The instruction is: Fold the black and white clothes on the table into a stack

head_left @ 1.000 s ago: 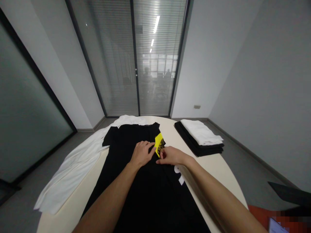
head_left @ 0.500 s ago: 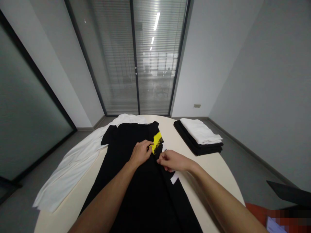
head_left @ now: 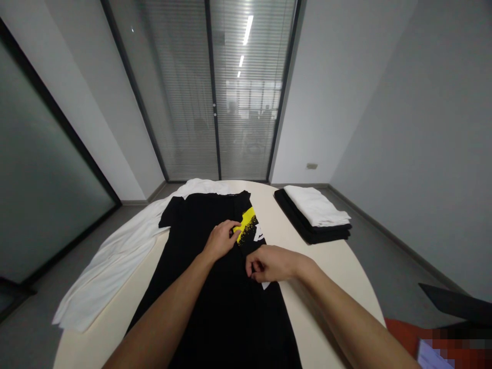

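A black T-shirt (head_left: 226, 318) is spread lengthwise over the table, its collar end away from me. Part of its right side is turned inward, showing a yellow and white print (head_left: 248, 218). My left hand (head_left: 222, 240) is at the print's left edge, thumb and forefinger closed on the cloth; its other fingers rest on the shirt. Closer to me, my right hand (head_left: 271, 264) is curled shut around the shirt's right edge, its fingertips partly hidden. A small white patch (head_left: 265, 285) shows just below this hand.
White garments (head_left: 111, 266) lie loosely along the table's left side. At the back right sits a folded stack, a white garment (head_left: 315, 205) on top of black ones (head_left: 298, 218). The round cream table (head_left: 338, 287) has a curved edge. An orange-red object (head_left: 402, 338) is at lower right.
The shirt's right edge has shifted inward to the left, and more of the print shows. My right hand has moved slightly toward me, my left hand slightly left.
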`<state>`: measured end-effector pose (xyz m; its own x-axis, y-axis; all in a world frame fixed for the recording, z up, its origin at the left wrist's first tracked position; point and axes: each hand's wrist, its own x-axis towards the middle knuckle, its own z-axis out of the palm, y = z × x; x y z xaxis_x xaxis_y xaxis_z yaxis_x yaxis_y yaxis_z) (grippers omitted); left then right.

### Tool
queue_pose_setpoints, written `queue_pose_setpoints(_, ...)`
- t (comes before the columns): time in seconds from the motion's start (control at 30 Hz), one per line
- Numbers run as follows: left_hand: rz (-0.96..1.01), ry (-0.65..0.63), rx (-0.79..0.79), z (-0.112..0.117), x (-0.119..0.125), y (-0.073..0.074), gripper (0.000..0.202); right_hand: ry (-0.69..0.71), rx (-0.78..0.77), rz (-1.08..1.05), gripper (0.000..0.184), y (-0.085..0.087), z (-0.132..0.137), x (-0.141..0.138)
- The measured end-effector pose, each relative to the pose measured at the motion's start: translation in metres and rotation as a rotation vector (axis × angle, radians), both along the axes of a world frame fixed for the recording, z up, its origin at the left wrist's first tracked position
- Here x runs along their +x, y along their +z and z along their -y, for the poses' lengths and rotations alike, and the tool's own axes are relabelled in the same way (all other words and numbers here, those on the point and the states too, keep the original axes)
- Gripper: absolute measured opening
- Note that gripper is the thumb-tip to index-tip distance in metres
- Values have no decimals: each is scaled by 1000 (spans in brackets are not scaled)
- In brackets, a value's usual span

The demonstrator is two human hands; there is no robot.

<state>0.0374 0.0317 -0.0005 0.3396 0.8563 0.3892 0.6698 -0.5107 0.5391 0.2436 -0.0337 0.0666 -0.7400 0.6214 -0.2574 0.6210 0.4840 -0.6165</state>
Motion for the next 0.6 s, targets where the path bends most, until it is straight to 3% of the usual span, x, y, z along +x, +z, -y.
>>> queue_pose_setpoints(0.1,45,0,2,-1,-1,-1,24,-29,-99,-178,17,-5,-2,1)
queue_pose_setpoints(0.2,68,10,14,-3,-1,-2,24,-48,-96,-257,17,-6,-2,0)
queue_pose_setpoints(0.37,63,-18,25,-4,-1,-4,25,27,9,-77,26,-5,0,-7)
queue_pose_setpoints(0.5,75,-18,15,-4,0,-4,27,11,88,-80,18,-6,1,-13)
queue_pose_setpoints(0.6,72,-14,13,-4,0,-5,27,14,169,-34,27,-5,3,-13)
